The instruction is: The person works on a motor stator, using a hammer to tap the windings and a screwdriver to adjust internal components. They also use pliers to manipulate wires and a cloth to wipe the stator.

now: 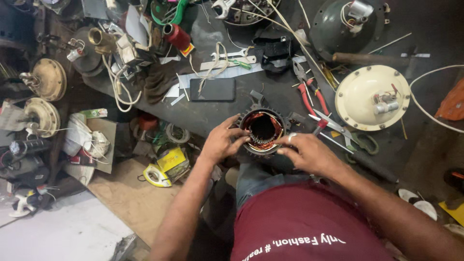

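Note:
A round motor stator [262, 129] with copper windings and a dark toothed rim rests at the near edge of the dark workbench [232, 113]. My left hand [223, 141] grips its left side, fingers curled over the rim onto the windings. My right hand [309, 152], wearing a ring, holds the stator's right lower edge, fingertips touching the coil. The centre hole of the stator looks dark.
Red-handled pliers [309, 94], scissors [345, 130], a black phone [212, 89], wrenches [232, 55], a cream round fan cover [372, 96] and a dark motor housing [345, 24] lie on the bench. Fan parts, wires and cardboard [130, 193] clutter the floor to the left.

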